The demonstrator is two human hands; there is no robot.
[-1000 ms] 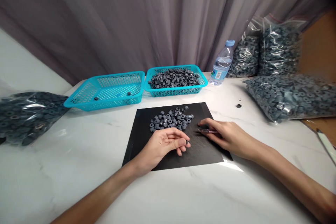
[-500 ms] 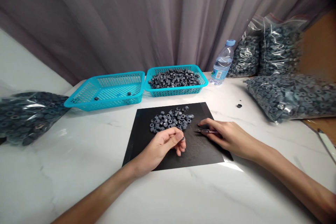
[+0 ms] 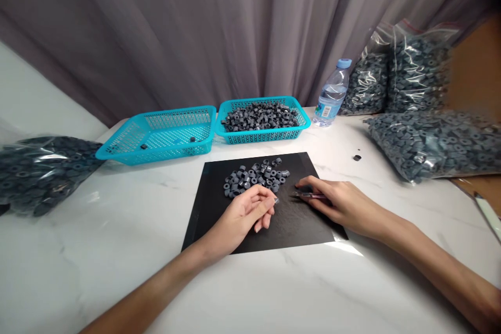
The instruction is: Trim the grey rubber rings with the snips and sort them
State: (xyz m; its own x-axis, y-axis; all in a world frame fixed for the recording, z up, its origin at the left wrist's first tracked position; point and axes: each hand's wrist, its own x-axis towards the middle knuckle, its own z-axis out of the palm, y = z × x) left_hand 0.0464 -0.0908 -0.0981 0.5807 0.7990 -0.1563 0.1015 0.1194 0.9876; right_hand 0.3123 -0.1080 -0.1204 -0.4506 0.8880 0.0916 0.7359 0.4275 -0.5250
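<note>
Left hand (image 3: 248,212) pinching a grey piece (image 3: 276,200), right hand (image 3: 341,200) gripping a pointed tool (image 3: 312,195), grey rings (image 3: 252,176) beyond left hand

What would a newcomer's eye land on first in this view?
Probably the turquoise basket at the back, heaped with dark ring-shaped pieces, with a matching basket showing only two on its left. Next, the gray pile on the black mat in front, where the left hand pinches a small piece and the right hand holds a slim tool. Bulging clear bags sit at both sides.
</note>
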